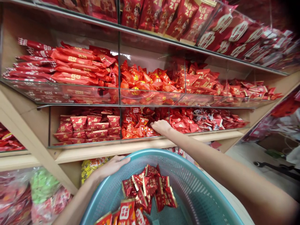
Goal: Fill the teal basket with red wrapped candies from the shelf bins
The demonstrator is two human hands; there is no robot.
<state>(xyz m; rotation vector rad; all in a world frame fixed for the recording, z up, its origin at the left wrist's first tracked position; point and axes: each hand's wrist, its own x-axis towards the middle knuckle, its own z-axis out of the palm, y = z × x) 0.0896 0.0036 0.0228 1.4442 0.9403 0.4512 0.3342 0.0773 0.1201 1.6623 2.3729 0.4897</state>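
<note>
My left hand (114,165) grips the far left rim of a teal plastic basket (98,190), its thumb lying over the edge. Inside the basket are several small red packets with gold edges (150,186) and an orange-red packet with a white label (126,212). My right hand (161,127) reaches over the wooden ledge into a lower shelf bin, at the right side of a pile of small red and orange packets (136,123). Its fingers are curled, and what they hold, if anything, is hidden.
Clear dividers split the shelves into bins. Left of my right hand lie dark red packets (93,125); to its right, red twisted-wrap packets (182,122). Above are long red packets (75,65). A wooden ledge (89,151) runs along the front. Bagged goods (44,184) sit lower left.
</note>
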